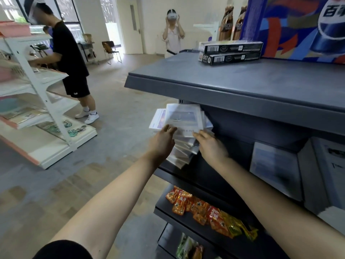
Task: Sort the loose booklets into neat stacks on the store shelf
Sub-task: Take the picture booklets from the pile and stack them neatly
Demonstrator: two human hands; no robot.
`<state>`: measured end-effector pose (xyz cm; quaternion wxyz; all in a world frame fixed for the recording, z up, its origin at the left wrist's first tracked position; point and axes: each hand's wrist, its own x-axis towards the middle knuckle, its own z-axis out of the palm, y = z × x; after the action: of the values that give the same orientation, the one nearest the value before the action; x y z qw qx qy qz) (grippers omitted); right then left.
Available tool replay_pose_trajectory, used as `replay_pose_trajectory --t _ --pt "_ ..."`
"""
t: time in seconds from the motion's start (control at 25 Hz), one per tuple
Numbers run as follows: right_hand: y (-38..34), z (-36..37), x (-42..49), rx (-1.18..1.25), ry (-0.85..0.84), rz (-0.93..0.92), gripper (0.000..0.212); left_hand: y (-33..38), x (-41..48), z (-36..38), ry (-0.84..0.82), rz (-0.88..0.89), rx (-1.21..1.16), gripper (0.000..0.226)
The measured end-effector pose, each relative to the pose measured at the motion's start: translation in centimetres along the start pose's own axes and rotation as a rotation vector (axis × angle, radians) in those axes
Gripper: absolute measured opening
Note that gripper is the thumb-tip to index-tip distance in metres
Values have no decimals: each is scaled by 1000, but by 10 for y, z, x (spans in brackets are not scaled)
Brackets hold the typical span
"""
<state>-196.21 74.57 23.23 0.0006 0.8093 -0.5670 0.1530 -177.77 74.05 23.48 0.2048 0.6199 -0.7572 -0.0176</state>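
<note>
Two hands meet at a fanned pile of booklets (183, 118) at the left end of the dark grey shelf (233, 94), on its middle level. To the left lies open floor (115, 139), and one booklet juts past the shelf's end over it.

The left hand (161, 141) lays straight, spread fingers on the pile's near left edge and grips nothing. The top booklet seems to run its long axis front to back, pointing into the shelf. Those beneath are splayed, with corners sticking out left and fanning toward the near edge, where several overhang the shelf front. The lip of the board above hangs just over the pile's far side.

The right hand (211, 148) reaches its fingers onto the top booklet's near right corner. Blur hides whether the thumb pinches underneath, so I cannot tell its grip. Right of it is a dark, bare stretch of shelf, then more booklets (274, 165) lying well apart from the pile.

The covers are pale and glossy, with a white border round a bluish picture and faint grey lettering along the near band.
</note>
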Motion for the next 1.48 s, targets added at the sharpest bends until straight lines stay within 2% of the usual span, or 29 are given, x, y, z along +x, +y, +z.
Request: replay_pose_trajectory --t 0.16,0.4,0.56,0.76,1.0,1.12,1.2,1.36,1.48 --pt "-5 -7 13 88 -48 27 52 21 -9 -2 24 -35 -139 49" --pt "-8 7 -11 133 112 38 45 11 -33 -1 110 -47 -199 50" --pt "3 6 -20 159 205 93 45 7 -25 -7 -6 -49 -205 63" --pt "-13 6 -8 294 86 264 64 13 -17 -7 -36 -31 -249 71" --pt "-20 6 -17 335 149 259 53 8 -17 -2 -100 -75 -280 68" --pt "-12 -6 -32 317 139 253 46 15 -27 4 -62 -41 -329 81" --pt "-3 -15 -46 330 77 298 52 27 -36 6 -52 -17 -414 89" --pt "18 -29 -76 409 -89 370 83 55 -50 12 -52 66 -444 79" --pt "33 -34 -101 375 -55 415 81 74 -56 18 -91 84 -494 74"
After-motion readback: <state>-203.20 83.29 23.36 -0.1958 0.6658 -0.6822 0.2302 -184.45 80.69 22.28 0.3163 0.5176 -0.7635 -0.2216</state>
